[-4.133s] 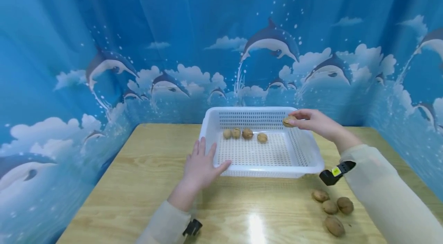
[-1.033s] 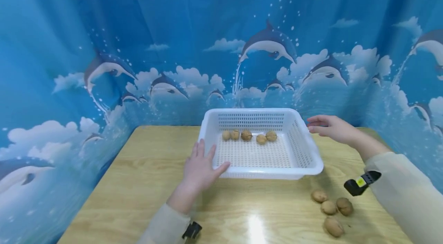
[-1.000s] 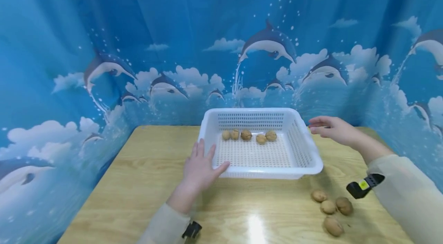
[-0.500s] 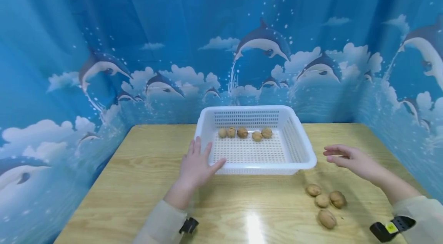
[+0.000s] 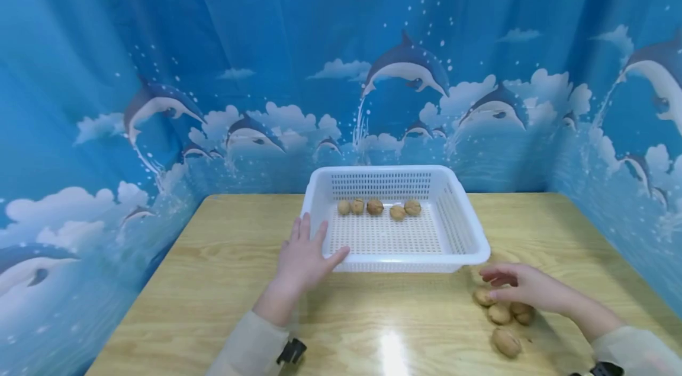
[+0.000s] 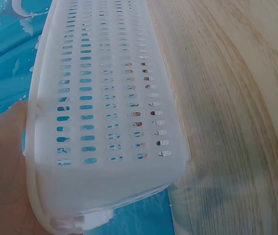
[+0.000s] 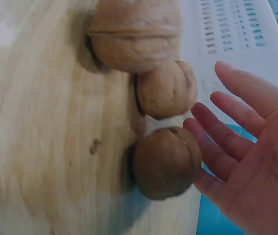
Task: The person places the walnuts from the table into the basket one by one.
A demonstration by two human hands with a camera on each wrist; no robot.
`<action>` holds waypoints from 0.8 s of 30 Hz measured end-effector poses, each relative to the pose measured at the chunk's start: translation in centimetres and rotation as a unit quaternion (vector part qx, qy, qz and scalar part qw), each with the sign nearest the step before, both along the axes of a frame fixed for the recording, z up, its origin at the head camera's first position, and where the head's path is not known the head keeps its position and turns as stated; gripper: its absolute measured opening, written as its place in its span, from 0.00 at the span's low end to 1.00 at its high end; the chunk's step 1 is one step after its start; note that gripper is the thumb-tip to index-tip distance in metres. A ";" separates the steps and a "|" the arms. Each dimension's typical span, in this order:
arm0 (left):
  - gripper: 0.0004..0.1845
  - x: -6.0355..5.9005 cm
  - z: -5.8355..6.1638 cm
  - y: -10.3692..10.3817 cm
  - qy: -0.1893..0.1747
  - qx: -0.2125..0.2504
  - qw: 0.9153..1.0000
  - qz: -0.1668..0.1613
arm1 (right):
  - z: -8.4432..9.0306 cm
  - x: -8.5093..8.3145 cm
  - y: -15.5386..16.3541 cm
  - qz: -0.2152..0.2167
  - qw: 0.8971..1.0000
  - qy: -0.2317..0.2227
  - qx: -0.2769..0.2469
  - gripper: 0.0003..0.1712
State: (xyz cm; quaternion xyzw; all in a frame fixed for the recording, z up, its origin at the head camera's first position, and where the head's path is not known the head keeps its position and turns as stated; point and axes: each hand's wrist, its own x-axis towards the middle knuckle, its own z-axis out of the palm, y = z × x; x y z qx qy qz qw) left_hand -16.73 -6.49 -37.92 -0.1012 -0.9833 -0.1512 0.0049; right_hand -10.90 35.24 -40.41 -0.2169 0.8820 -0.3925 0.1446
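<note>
Lowered from the perforated white basket [image 5: 462, 228], right hand [image 5: 524, 289] spreads relaxed fingers [image 7: 229, 138] over wrinkled round walnuts [image 5: 499, 313]; left hand [image 5: 303, 259] flat against its rim.

You are working in a staged recording booth rather than a lived-in room: a blue curtain [image 5: 266, 38] printed with leaping dolphins and clouds closes in the wooden surface [image 5: 213, 281] on three sides, and wrist-worn camera straps [image 5: 292, 352] show at your sleeves.
</note>
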 end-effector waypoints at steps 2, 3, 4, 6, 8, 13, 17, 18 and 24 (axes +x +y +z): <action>0.46 0.0 0.1 0.0 0.003 0.002 1.000 0.000 | -0.3 -0.1 -0.3 0.004 1.000 -0.001 0.004 0.25; 0.46 0.0 0.1 0.0 0.004 0.003 1.000 0.001 | -0.4 -0.2 -0.3 0.005 1.000 -0.005 0.008 0.25; 0.46 0.0 0.2 0.1 0.005 0.002 1.000 0.002 | -0.6 -0.2 -0.4 0.005 1.000 -0.009 0.010 0.26; 0.46 0.1 0.2 0.0 0.007 -0.001 1.000 0.002 | -0.9 -0.3 -0.5 0.006 1.000 -0.006 0.017 0.26; 0.46 0.1 0.1 0.0 0.004 -0.007 1.000 0.003 | -1.2 -0.3 -0.5 0.008 1.000 -0.002 0.027 0.26; 0.47 0.0 0.0 0.0 0.006 -0.015 1.000 0.004 | -1.4 -0.4 -0.4 -0.006 0.997 0.027 0.066 0.25; 0.47 -0.1 -0.1 0.1 0.010 -0.015 1.000 0.000 | -1.2 -0.3 -0.2 -0.020 0.996 0.040 0.079 0.23; 0.46 -0.1 -0.1 0.1 0.008 -0.016 1.000 0.000 | -1.1 -0.2 -0.1 -0.021 0.996 0.045 0.075 0.23; 0.46 0.1 -0.1 0.1 0.009 -0.016 1.000 0.004 | -0.5 0.1 0.4 -0.038 0.996 0.069 0.044 0.20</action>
